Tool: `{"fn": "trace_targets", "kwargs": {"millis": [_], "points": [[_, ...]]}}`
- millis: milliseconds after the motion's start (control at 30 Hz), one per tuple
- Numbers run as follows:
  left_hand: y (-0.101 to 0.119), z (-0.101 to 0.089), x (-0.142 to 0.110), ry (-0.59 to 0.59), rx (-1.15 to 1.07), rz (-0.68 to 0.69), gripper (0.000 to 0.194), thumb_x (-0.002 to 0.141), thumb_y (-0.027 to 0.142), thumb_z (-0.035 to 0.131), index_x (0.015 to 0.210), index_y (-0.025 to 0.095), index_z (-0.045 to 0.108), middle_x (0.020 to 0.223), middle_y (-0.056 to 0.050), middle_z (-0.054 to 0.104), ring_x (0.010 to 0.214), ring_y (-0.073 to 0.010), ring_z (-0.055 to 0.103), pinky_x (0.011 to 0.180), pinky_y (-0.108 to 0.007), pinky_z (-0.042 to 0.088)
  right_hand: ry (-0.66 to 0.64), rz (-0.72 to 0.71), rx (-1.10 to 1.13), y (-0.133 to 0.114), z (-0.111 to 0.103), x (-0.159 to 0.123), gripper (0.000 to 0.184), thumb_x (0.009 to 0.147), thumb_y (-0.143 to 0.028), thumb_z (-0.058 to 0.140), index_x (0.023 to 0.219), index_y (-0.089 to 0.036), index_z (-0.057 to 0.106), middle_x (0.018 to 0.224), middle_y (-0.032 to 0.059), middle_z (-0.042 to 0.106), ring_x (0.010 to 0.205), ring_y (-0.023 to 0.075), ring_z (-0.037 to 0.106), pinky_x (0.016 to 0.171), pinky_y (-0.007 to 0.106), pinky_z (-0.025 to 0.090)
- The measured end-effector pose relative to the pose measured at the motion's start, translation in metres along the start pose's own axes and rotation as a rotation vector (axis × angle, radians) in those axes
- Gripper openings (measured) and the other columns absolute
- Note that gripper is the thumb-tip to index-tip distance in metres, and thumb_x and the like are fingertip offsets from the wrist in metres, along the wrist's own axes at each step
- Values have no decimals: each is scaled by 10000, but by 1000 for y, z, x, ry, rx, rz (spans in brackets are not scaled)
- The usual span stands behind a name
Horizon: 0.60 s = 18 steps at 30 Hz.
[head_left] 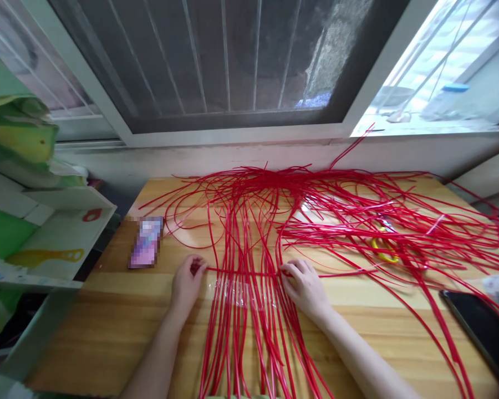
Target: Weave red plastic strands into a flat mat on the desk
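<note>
Many long red strands point(235, 338), flat or cord-like, run lengthwise over the wooden table toward me. One red cross strand point(255, 272) lies sideways across them. My left hand point(188, 282) pinches this cross strand at its left end, fingers closed, just left of the lengthwise strands. On the right edge of the row, my right hand point(305, 285) has its fingers closed on the same cross strand, whose tail extends to the right. A strip of clear plastic or tape point(214, 291) shows around the lengthwise strands, just below the cross strand.
A tangled heap of red strands point(280, 180) spreads along the table's back edge and right side. Yellow-handled scissors point(385, 252) lie partly under it. A phone point(146, 242) is at left; a dark tablet-like device point(478, 327) at right. Behind stands a window point(233, 124).
</note>
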<state>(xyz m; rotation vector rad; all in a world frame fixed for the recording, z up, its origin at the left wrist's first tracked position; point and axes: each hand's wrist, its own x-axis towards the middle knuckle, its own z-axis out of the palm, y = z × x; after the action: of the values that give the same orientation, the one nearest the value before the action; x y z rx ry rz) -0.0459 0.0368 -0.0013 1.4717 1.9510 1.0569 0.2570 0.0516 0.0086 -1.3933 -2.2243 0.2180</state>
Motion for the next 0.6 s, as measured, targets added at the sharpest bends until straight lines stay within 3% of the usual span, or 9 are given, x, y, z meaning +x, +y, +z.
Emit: {"fn": "trace_targets", "kwargs": {"millis": [200, 433, 600], "points": [[-3, -13, 2, 42, -69, -82, 323, 665, 399, 603, 895, 186, 524, 682, 17, 596, 623, -136, 577, 633, -275, 468, 8, 16, 25, -2, 1, 1, 133, 773, -165, 447, 840, -205, 555, 806, 49, 529, 784, 190, 487, 718, 322, 409], [-12, -15, 5, 89, -67, -99, 409, 650, 415, 615, 970, 189, 494, 690, 21, 599, 639, -142, 582, 660, -286, 466, -19, 22, 18, -3, 1, 0, 111, 764, -155, 459, 821, -200, 542, 806, 46, 518, 786, 184, 478, 731, 311, 408], [-8, -19, 4, 112, 53, -37, 445, 669, 400, 596, 1038, 177, 482, 757, -11, 587, 700, -169, 575, 685, -328, 478, -21, 25, 21, -4, 1, 0, 97, 768, -156, 457, 807, -192, 538, 799, 48, 511, 787, 183, 476, 734, 312, 411]]}}
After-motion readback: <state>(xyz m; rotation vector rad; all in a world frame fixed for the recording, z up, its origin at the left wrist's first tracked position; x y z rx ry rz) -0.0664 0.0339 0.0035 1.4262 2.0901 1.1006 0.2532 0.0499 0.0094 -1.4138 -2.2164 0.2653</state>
